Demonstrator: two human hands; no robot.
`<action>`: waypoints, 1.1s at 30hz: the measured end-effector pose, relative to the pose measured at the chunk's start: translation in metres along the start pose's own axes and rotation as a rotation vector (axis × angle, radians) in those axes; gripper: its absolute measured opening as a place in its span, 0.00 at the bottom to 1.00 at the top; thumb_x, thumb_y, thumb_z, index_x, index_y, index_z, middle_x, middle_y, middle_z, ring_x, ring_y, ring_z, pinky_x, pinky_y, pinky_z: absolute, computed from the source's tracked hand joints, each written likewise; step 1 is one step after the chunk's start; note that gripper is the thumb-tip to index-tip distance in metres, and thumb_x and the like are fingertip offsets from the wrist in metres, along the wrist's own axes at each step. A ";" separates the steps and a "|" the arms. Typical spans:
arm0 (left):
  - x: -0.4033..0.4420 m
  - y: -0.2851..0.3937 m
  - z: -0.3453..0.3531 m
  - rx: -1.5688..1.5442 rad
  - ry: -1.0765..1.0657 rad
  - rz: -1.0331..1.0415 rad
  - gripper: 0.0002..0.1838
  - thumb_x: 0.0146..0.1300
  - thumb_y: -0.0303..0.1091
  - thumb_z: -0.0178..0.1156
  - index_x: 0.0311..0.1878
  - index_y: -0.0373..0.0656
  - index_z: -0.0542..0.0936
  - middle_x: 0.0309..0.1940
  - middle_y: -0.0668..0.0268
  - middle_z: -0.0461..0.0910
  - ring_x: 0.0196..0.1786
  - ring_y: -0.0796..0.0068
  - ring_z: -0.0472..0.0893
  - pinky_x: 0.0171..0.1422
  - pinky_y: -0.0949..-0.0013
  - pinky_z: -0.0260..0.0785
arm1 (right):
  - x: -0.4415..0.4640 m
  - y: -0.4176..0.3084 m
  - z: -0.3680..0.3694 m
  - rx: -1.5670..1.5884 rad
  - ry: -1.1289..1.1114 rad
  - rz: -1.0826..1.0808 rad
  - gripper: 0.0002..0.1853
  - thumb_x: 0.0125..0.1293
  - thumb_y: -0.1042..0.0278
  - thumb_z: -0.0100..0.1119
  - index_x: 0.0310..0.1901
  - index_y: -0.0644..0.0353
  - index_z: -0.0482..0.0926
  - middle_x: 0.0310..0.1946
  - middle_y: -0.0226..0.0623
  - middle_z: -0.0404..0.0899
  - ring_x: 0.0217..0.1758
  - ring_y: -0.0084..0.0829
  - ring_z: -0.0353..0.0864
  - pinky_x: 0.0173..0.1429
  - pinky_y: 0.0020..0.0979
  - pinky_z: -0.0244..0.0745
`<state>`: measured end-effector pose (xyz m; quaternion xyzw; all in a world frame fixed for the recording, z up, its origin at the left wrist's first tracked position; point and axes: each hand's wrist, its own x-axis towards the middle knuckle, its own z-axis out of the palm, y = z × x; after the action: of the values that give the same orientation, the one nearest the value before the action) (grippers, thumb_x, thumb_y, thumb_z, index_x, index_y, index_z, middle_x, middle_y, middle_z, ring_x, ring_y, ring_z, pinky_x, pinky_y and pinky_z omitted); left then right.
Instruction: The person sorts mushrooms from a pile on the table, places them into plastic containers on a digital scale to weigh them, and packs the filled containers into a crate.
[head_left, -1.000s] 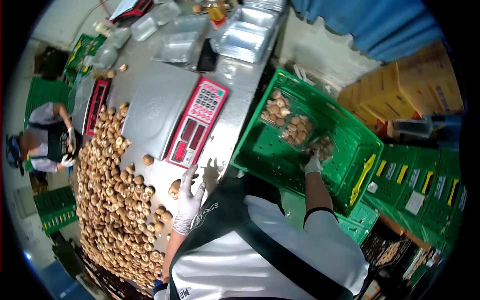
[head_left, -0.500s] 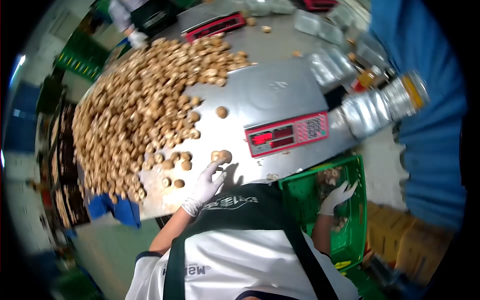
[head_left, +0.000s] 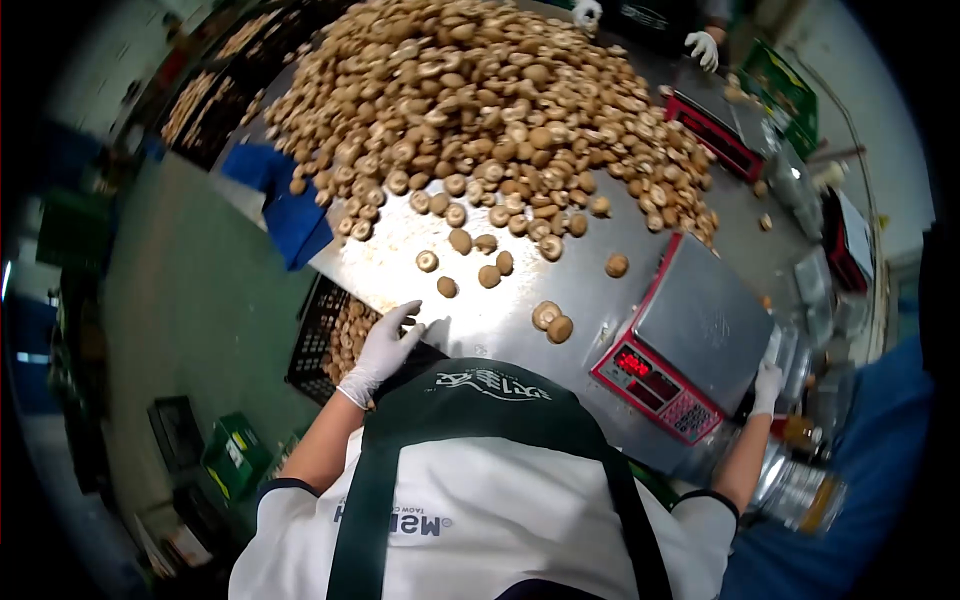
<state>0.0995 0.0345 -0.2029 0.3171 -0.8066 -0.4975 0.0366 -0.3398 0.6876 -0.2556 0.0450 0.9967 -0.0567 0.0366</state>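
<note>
Left hand: the gloved left hand (head_left: 388, 348) hangs at the left edge of the steel bench (head_left: 500, 330), thumb and fingers spread apart, with nothing visible in its grasp.
Right hand: the gloved right hand (head_left: 767, 388) reaches past the right side of the near scale (head_left: 705, 310), fingers stretched toward the clear trays (head_left: 792, 350); whether it grips one cannot be told.
Mushroom heap: the mushroom pile (head_left: 470, 110) spreads along the far part of the bench, from the left edge toward the right.
Strays: several loose mushrooms lie between heap and near edge, among them a touching pair (head_left: 560, 329) left of the near scale.
Scale: it sits toward the near right corner, its red display (head_left: 632, 362) lit, its plate bare.
Blue cloth: the cloth (head_left: 280, 200) drapes over the left edge.
Black crate: the crate (head_left: 316, 322), holding more mushrooms, stands below the left edge, beside the left hand.
Far edge: a co-worker's gloved hands (head_left: 703, 48) show beyond the pile, near a second scale (head_left: 715, 135).
</note>
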 end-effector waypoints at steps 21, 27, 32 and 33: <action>0.028 0.019 0.020 0.189 -0.104 0.011 0.21 0.66 0.35 0.59 0.62 0.41 0.76 0.57 0.52 0.77 0.58 0.56 0.79 0.65 0.62 0.70 | -0.069 -0.079 -0.099 0.486 0.748 -0.133 0.12 0.70 0.65 0.62 0.35 0.65 0.75 0.29 0.37 0.75 0.32 0.32 0.71 0.43 0.34 0.70; 0.062 0.069 0.059 0.222 -0.206 0.314 0.19 0.64 0.35 0.61 0.57 0.39 0.78 0.49 0.53 0.79 0.53 0.51 0.79 0.58 0.59 0.72 | -0.181 -0.176 -0.073 0.568 0.263 -0.276 0.10 0.65 0.72 0.64 0.32 0.63 0.71 0.29 0.34 0.72 0.35 0.30 0.71 0.47 0.32 0.69; 0.089 0.102 0.139 0.504 -0.505 0.812 0.34 0.56 0.45 0.68 0.66 0.52 0.71 0.68 0.53 0.66 0.70 0.48 0.66 0.70 0.45 0.60 | -0.226 -0.220 -0.090 0.612 0.250 -0.456 0.20 0.58 0.75 0.66 0.52 0.63 0.75 0.50 0.43 0.74 0.55 0.40 0.75 0.65 0.36 0.66; 0.090 0.098 0.154 0.642 -0.561 0.866 0.33 0.56 0.46 0.67 0.66 0.56 0.70 0.69 0.55 0.65 0.71 0.50 0.65 0.68 0.44 0.61 | -0.231 -0.229 -0.089 0.714 0.273 -0.474 0.19 0.61 0.75 0.63 0.55 0.65 0.74 0.52 0.43 0.74 0.57 0.38 0.74 0.67 0.36 0.65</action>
<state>-0.0764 0.1347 -0.2219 -0.1878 -0.9509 -0.2339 -0.0756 -0.1380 0.4514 -0.1240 -0.1679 0.8932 -0.3973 -0.1270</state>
